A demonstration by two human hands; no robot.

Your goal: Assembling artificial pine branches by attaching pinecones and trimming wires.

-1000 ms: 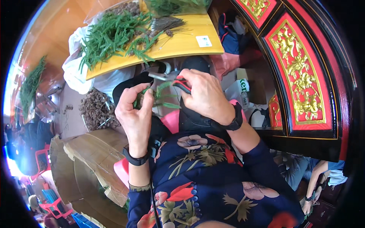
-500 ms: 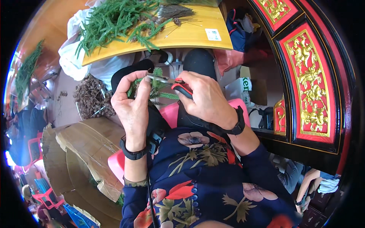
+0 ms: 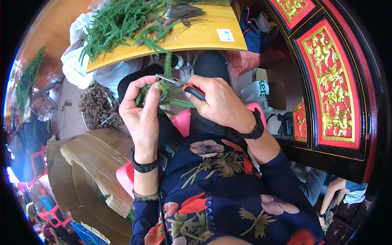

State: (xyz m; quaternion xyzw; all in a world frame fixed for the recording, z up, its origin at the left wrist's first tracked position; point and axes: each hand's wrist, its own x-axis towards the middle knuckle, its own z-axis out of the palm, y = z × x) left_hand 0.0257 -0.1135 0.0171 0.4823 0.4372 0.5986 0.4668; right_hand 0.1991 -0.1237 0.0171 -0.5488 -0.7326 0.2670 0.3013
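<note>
My left hand (image 3: 142,116) pinches a small green leafy sprig (image 3: 167,94) in front of my lap, thumb and fingers closed around its stems. My right hand (image 3: 220,104) grips red-handled pliers (image 3: 183,85), whose metal jaws point left and touch the sprig near my left fingertips. Both wrists carry black bands. Beyond my knees, a yellow wooden table (image 3: 196,34) holds a heap of the same green sprigs (image 3: 122,22) and a bundle of brown stalks (image 3: 183,12).
A white bag (image 3: 77,65) hangs by the table's left edge above a pile of brown dried plant matter (image 3: 100,106). Flattened cardboard (image 3: 90,163) lies at left. A red and gold carved panel (image 3: 330,94) stands at right, with bags (image 3: 255,24) beside it.
The view has tilted slightly, so the table sits higher. My hands stay together on the sprig, with the pliers' jaws now closer to my left fingertips.
</note>
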